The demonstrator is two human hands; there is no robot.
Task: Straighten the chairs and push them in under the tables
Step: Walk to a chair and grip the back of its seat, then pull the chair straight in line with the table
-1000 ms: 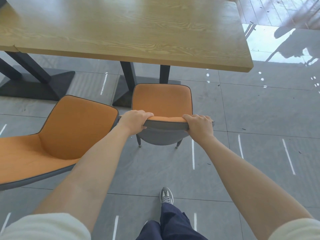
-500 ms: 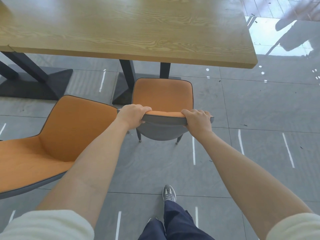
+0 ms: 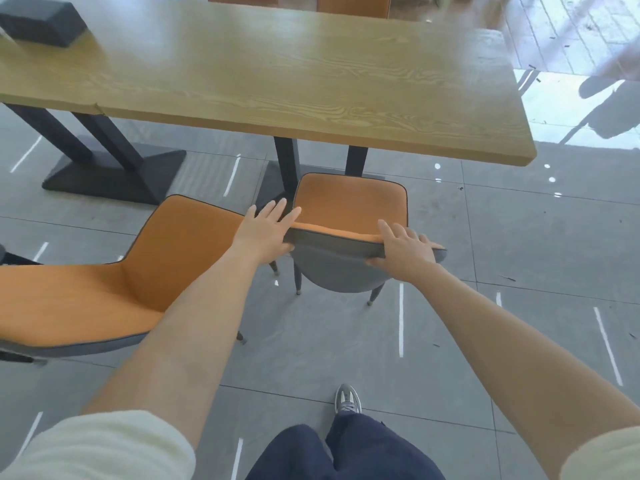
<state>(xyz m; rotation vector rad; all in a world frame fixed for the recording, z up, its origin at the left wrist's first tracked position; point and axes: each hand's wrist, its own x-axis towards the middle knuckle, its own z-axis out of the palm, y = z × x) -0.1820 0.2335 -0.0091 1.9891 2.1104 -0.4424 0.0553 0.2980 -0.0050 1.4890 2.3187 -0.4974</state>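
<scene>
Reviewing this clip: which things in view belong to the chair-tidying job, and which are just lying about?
Job: centre chair, touched by left hand and right hand; turned chair beside it; wooden table.
Lying about: dark box on the tabletop's far left.

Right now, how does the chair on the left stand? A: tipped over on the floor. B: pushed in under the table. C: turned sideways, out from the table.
C: the left chair sits upright but askew, its seat wholly clear of the table.
</scene>
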